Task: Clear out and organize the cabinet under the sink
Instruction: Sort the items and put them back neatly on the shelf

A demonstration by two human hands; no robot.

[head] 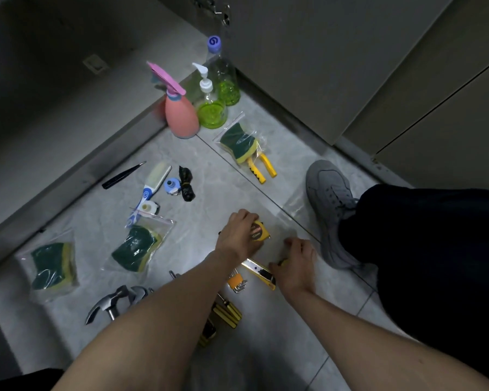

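On the grey marble-patterned floor tiles [215, 193], a yellow round tape measure [259, 231] is gripped by the left hand [239, 235]. A yellow-and-black utility knife [261, 273] is touched by the right hand [297, 263]; its grip cannot be told. Three bagged green-yellow sponges [137, 249] and a steel claw hammer [110, 304] are laid nearby. A pink spray bottle [180, 114] stands at the cabinet edge. The yellow-handled screwdrivers [227, 313] are partly hidden by the forearm.

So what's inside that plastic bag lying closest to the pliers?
The clear bag holds green-and-yellow sponges. It overlaps the yellow-handled pliers, hiding their head; the sponge count is unclear.
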